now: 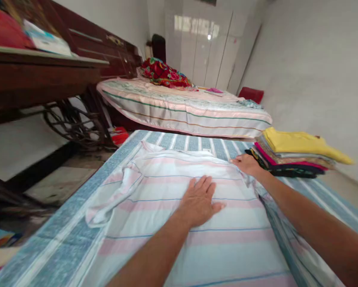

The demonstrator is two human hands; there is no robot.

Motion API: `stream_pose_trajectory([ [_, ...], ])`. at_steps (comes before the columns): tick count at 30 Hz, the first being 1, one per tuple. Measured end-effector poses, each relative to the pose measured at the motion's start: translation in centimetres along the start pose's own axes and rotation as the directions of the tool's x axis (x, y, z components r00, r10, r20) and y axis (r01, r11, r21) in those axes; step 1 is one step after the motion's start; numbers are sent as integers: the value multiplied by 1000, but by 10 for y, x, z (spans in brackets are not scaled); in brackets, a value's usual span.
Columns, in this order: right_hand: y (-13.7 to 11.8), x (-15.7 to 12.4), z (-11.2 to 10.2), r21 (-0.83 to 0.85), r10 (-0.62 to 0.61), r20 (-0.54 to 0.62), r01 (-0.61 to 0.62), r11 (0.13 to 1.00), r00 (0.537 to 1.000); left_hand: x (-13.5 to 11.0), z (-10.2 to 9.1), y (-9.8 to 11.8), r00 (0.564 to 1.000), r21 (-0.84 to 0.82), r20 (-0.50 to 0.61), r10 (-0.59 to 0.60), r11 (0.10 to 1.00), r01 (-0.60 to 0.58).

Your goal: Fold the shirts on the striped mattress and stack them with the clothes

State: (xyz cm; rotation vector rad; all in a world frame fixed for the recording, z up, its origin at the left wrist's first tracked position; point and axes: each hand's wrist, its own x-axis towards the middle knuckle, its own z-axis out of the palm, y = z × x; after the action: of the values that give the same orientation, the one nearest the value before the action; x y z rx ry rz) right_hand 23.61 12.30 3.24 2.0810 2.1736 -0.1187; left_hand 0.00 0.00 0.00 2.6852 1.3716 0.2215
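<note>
A blue striped cover (62,223) spreads beneath both hands, with a second bed (185,115) beyond their fingertips and a white wardrobe (203,48) farther off. On the cover, directly under the left hand (198,201), lies a striped shirt (233,215), front panel laid out, one sleeve loosely bent out to the left of that hand. The left palm rests flat on the chest, fingers a little apart and gripping nothing, apparently so that its pressure steadies and smooths the cloth. Ahead and to the right, the right hand (246,163) seems to pinch the shirt's far shoulder edge between thumb and fingers, probably to control that corner; more cloth bunches below its forearm. Just right of this pinch sits a folded pile (295,159), topped by a yellow garment (301,141), likely put aside there to leave the shirt room.
</note>
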Motion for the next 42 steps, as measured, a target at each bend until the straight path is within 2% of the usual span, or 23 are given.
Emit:
stream_pose_trajectory([
  [6, -6, 5, 7, 18, -7, 74, 6, 1000, 997, -1, 1, 0, 1000, 6, -15, -11, 1000, 11],
  [16, -9, 22, 2, 24, 56, 127, -60, 998, 990, -1, 1, 0, 1000, -3, -21, -11, 1000, 11],
  [25, -3, 15, 8, -49, 120, -45, -122, 991, 992, 0, 1, 0, 1000, -27, 2, -9, 1000, 9],
  [32, -5, 7, 16, -178, -58, -116, 37, 983, 992, -1, -1, 0, 1000, -31, 14, -15, 999, 16],
  [36, -2, 3, 12, -216, -87, -133, 57, 975, 987, -2, -1, 1, 1000, -36, 1, -8, 999, 8],
  [40, -22, -16, 4, -204, -65, -218, 20, 979, 974, -3, -4, 1, 1000, -43, 17, 7, 999, -6],
  [42, -39, -33, 5, -177, -114, -267, 67, 982, 957, -3, -5, 1, 1000, -48, 21, 10, 999, -9],
])
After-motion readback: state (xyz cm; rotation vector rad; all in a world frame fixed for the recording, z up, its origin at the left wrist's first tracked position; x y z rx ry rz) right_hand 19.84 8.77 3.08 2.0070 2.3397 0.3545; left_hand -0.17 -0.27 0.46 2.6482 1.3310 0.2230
